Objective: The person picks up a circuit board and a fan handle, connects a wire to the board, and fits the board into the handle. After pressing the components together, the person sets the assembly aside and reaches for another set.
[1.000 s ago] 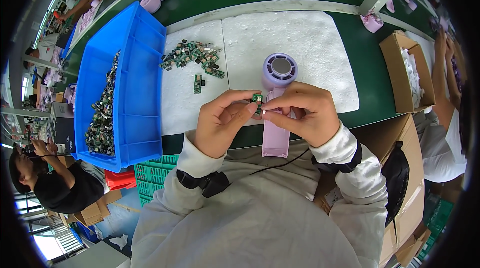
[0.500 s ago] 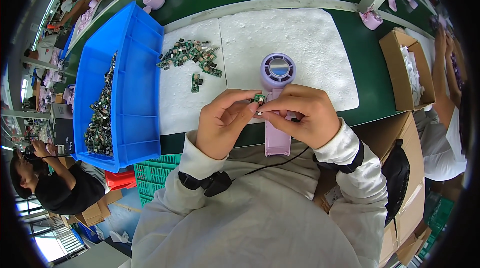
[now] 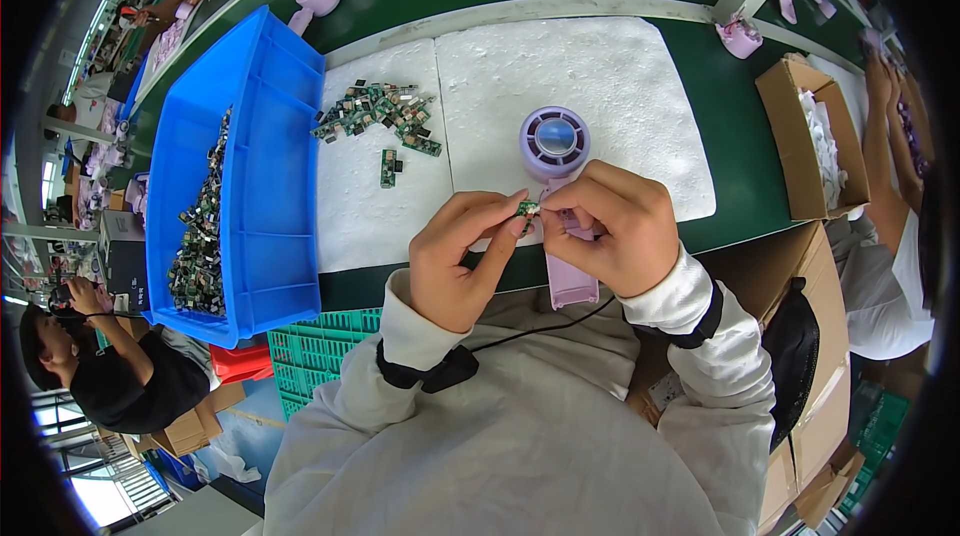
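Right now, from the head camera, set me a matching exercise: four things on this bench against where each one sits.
Things:
1. small green board
2. lilac handheld fan
3. blue bin
4. cardboard box

Places:
A. far right of the green bench
B. pinched between both hands' fingertips
C. left of the white foam pads
D. lying on the foam, under the hands

Pairs: 1-B, 2-D, 3-C, 4-A

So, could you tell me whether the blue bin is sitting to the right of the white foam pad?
No, the blue bin sits on the left side of the white foam pad.
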`<state>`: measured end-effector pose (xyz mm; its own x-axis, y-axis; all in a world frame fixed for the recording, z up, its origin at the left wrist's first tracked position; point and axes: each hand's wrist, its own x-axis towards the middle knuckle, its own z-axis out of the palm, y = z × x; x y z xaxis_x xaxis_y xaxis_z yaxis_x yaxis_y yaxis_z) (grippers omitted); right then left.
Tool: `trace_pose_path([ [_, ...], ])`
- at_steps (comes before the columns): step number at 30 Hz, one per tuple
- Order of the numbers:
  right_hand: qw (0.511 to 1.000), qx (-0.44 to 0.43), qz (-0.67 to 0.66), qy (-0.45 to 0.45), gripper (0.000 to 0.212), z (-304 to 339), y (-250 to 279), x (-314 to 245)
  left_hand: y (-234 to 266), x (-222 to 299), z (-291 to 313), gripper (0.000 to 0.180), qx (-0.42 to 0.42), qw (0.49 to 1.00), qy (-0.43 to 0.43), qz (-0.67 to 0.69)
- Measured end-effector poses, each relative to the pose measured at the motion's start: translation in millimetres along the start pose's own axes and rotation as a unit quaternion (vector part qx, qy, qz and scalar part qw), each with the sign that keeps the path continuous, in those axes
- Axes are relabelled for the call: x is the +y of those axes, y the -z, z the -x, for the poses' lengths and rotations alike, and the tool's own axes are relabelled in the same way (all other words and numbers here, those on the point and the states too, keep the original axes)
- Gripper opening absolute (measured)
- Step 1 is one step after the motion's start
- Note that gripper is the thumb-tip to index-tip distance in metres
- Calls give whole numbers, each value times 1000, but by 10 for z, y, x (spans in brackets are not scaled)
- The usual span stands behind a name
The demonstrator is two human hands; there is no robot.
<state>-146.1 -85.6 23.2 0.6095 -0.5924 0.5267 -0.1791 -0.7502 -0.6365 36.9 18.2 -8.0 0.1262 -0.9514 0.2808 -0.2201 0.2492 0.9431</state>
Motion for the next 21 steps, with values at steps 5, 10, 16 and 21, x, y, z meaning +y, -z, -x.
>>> trace_pose_path([
  [5,1000,-18,-11,-22,19,-6,16,8,2,-20,28,33,11,999,-5,-37],
  [10,1000,-4,16,21,18,-34,-6,38,0,8,10,32,9,999,-15,-28],
  [16,999,36,24,27,18,31,-107,-69,-81,113,92,33,65,986,-53,-145],
  [21,998,61,-1,5,19,94,-186,-123,-186,82,166,35,113,963,-99,-225],
])
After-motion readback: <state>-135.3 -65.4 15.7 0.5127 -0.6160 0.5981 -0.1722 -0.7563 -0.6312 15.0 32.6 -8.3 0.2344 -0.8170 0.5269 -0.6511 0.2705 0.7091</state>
